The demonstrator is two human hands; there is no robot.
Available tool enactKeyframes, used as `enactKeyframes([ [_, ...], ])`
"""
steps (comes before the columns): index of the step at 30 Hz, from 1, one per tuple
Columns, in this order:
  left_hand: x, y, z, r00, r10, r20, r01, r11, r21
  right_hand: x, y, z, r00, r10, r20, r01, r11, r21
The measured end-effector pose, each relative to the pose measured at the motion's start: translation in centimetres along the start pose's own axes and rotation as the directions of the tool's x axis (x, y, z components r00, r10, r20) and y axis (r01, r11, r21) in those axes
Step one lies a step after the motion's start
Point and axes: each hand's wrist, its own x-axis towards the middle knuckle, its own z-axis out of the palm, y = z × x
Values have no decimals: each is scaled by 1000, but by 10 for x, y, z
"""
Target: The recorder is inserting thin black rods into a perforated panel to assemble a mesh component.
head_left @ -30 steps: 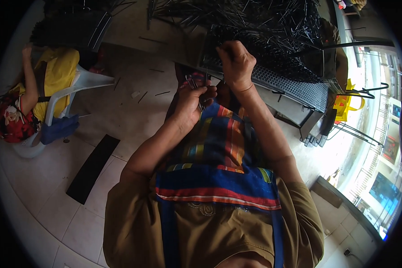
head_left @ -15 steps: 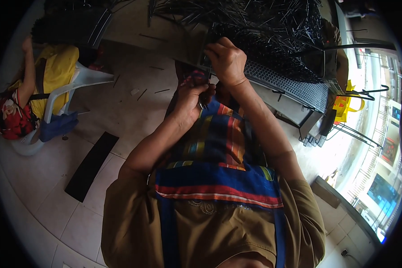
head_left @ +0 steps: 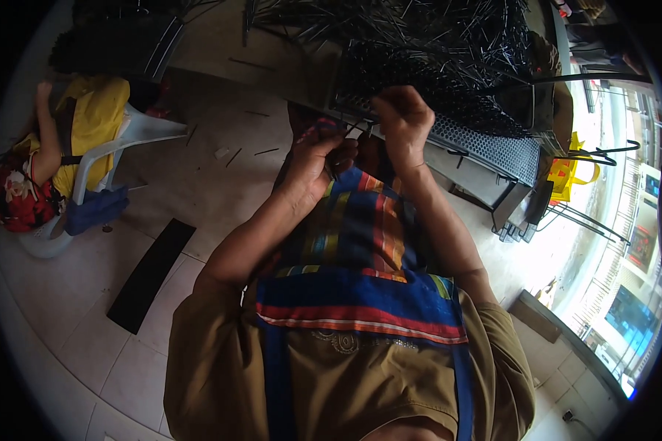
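My left hand (head_left: 318, 160) is closed in front of my striped apron (head_left: 360, 213), gripping a thin dark strip whose tip pokes out above the fingers. Its exact kind is hard to see. To its right, my right hand (head_left: 407, 121) is raised with the fingers curled together at the near edge of a perforated metal tray (head_left: 485, 149). What those fingers hold, if anything, is hidden. Behind the right hand, a dense mass of thin black strips (head_left: 449, 81) lies on the tray and heaps up beyond it.
A person in a yellow garment (head_left: 99, 110) sits at the left on a white plastic chair (head_left: 129, 132). A black flat piece (head_left: 151, 275) and scattered dark slivers lie on the tiled floor. Black metal hooks (head_left: 596, 156) and a yellow bag (head_left: 566, 173) are at the right.
My right hand has moved right and slightly down, away from the left hand, uncovering the tray's left end. My left hand has barely moved.
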Motion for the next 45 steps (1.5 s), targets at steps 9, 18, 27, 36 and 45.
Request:
enactKeyframes([
  [9,8,-10,-5,998,-19,61,22,999,-37,19,-15,3,897,-441,-21,390,815,-429],
  [18,-2,-8,5,998,6,59,-9,999,47,12,-24,2,885,-459,81,434,750,-499],
  [27,0,-12,5,997,-23,73,24,1000,-6,17,-15,7,910,-405,85,394,785,-478],
  [36,3,-8,6,991,-31,130,46,992,-114,12,-15,11,871,-381,309,473,486,-735],
  [45,5,-9,0,986,-50,159,70,990,-119,24,-13,7,886,-348,305,461,605,-649],
])
